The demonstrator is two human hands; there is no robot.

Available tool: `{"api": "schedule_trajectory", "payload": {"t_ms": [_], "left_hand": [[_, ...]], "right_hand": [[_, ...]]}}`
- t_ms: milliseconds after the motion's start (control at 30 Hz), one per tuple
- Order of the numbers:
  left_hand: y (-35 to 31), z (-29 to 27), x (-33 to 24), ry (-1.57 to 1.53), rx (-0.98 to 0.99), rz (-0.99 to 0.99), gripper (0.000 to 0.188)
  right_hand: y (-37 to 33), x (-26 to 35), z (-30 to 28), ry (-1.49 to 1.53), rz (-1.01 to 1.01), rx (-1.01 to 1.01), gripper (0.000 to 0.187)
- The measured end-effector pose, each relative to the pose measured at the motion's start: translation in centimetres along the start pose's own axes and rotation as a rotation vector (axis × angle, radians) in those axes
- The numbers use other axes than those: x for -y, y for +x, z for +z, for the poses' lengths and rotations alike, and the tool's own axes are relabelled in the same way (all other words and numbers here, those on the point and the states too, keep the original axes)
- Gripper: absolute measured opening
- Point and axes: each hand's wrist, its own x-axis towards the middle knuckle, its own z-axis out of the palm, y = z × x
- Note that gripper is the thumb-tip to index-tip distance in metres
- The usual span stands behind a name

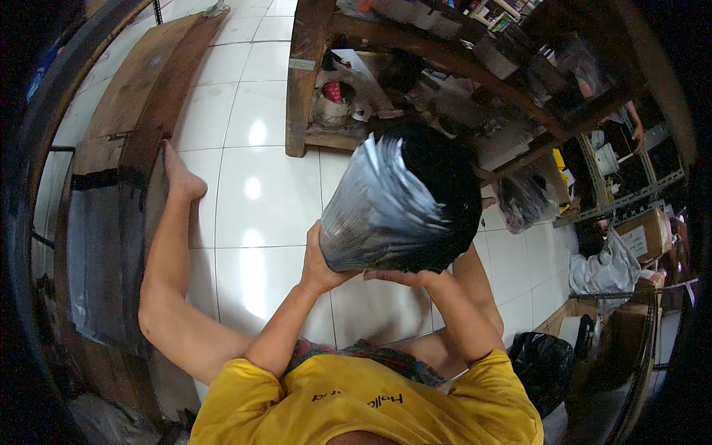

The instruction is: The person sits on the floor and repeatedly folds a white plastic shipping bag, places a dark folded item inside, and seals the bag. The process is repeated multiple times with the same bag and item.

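Note:
Above the floor between my legs I hold a thick bundle of thin sheets (pixel 378 215), silvery grey on the left and deep black on the right. The sheets look like plastic, with their layered edges fanned out at the top. My left hand (pixel 324 265) grips its lower left side, thumb up along the edge. Under its lower right side is my right hand (pixel 404 277), closed against the bundle, with most of its fingers hidden behind the black part.
White tiles (pixel 252 193) cover the floor. A long wooden bench (pixel 122 163) stands on the left. Ahead, a wooden shelf frame (pixel 300 96) holds cluttered goods. On the right are a clear plastic bag (pixel 526 200), a white bag (pixel 604 267), a cardboard box (pixel 645 236) and a black bag (pixel 541 367).

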Motion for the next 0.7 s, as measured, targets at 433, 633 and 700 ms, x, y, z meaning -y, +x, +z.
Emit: {"api": "schedule_trajectory", "payload": {"t_ms": [433,633,700], "left_hand": [[-2.8,4.0,-3.5,0.22,-0.382,0.026,0.133],[-3.1,3.4,-4.0,0.233,-0.317,-0.039,0.131],[-3.4,3.2,-3.5,0.21,-0.258,-0.094,0.131]], "right_hand": [[2.1,15.1,-16.3,-0.388,-0.094,-0.169,0.072],[2.2,15.4,-16.4,-0.295,-0.128,-0.191,0.065],[2.6,15.6,-16.3,-0.368,-0.172,-0.167,0.064]]}}
